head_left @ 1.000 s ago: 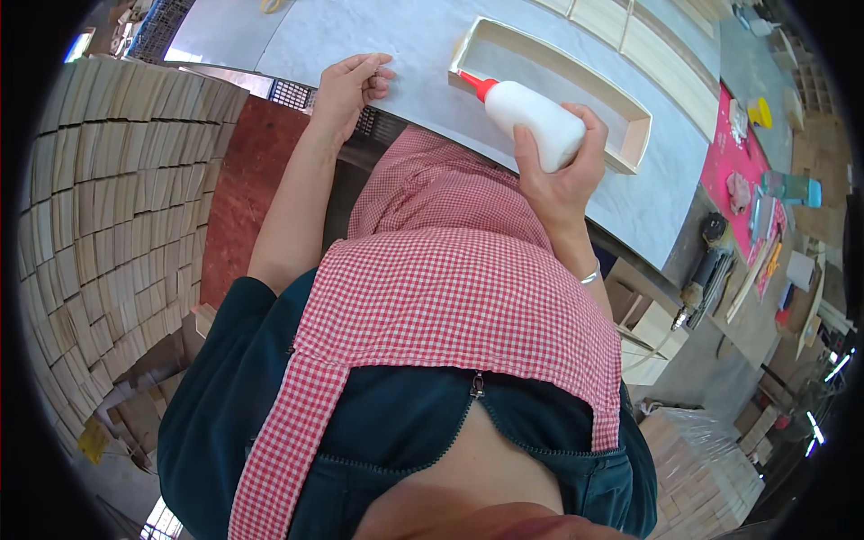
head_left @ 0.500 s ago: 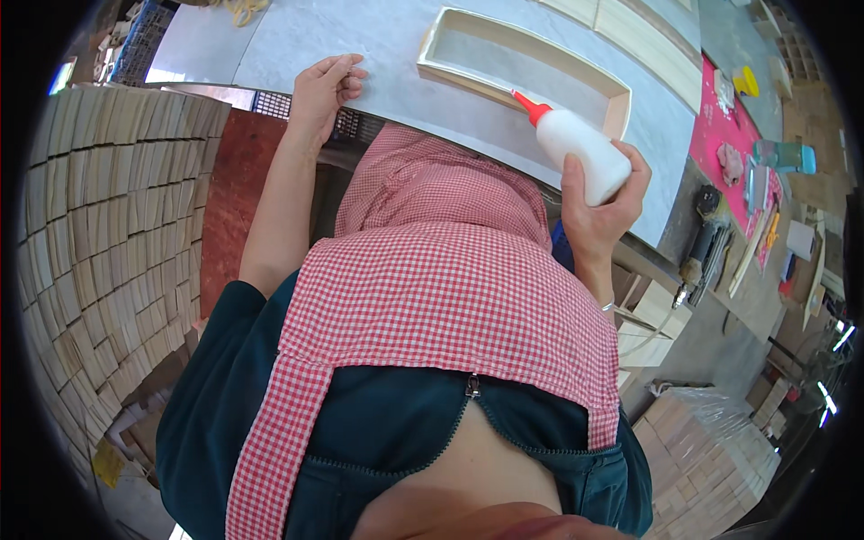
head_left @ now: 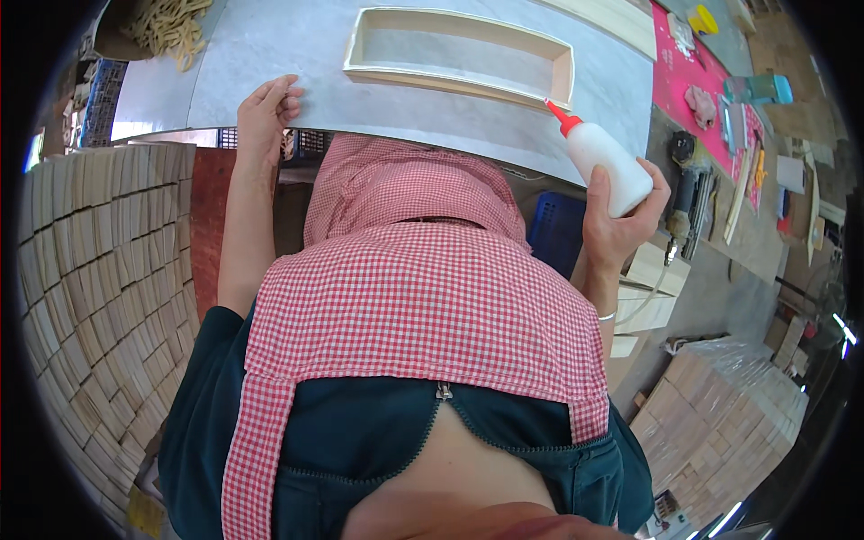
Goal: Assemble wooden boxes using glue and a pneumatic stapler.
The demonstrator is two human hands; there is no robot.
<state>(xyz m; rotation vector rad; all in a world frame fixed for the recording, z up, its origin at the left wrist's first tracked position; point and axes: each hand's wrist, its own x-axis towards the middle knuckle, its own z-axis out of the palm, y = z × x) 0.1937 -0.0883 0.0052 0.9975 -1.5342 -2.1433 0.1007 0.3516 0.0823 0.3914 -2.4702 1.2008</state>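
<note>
My right hand (head_left: 623,211) is wrapped round a white squeeze bottle (head_left: 605,164) with a red pointed nozzle, which looks like a glue bottle. It is tilted, its tip at the near right corner of a shallow wooden frame (head_left: 450,77). Whether the tip touches the wood, I cannot tell. The long, narrow frame lies on the grey tabletop (head_left: 297,40), and a whitish line runs along its upper edge. Left of the frame, apart from it, my left hand (head_left: 266,112) rests at the table's near edge. Its fingers are curled together, and nothing shows in them.
Stacked wooden pieces (head_left: 99,297) rise on the left. Tan bands (head_left: 171,27) spill from a container at the back left. A pink surface (head_left: 688,67) and a hose-fitted tool (head_left: 686,193) are at the right. Below the table edge sits a blue crate (head_left: 556,229).
The bottle's nozzle has shifted right along the frame's near side, from about its middle to the right corner. The whole view has turned somewhat; my left hand stays curled by the table edge.
</note>
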